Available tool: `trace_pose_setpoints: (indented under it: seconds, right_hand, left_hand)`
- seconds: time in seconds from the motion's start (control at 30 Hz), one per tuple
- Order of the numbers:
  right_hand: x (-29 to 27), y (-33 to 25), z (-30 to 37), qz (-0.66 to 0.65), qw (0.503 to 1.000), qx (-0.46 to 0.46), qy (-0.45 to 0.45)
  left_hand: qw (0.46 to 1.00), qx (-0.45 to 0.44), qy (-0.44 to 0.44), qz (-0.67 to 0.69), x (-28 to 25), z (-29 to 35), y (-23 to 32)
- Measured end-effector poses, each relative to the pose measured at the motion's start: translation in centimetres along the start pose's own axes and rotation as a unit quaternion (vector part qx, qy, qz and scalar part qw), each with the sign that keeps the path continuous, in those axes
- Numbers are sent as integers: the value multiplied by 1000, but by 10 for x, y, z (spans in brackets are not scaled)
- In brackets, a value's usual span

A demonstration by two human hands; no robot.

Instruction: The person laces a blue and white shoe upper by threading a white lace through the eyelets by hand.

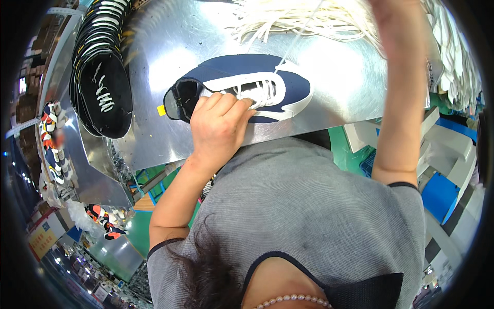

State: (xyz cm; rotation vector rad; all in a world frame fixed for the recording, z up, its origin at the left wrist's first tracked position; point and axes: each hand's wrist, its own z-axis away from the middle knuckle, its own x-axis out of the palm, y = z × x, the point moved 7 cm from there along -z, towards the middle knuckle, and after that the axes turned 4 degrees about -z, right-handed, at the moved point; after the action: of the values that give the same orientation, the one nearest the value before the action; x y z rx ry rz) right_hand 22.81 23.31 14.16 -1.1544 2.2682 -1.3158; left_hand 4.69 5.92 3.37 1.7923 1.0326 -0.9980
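A navy and white shoe upper [236, 66] lies on its side on the metal table in front of me, toe to the right. White lace [265, 91] crosses its eyelets, and one strand stretches from the toe end up past the top edge. My left hand [218, 121] is closed on the upper near its tongue, with the fingers curled over the lacing. Raised at the upper right, my right hand [399, 26] is smeared by motion and partly cut off. Its fingers and anything in them cannot be made out.
Loose white laces [309, 20] lie in a heap at the table's far side. More white laces [455, 67] hang at the right. To the left stands a curved stack of black uppers [105, 95]. The shiny metal table [355, 98] ends just before my body.
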Motion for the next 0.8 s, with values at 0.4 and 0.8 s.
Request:
trace_pose_setpoints:
  seconds: [0.4,0.8]
  right_hand:
    - [80,155,71,105,936,327,77]
    - [77,122,88,225,935,262,80]
  left_hand:
    - [887,-377,-17,267,19,7,-58]
    - [939,-327,53,90,14,4,-48]
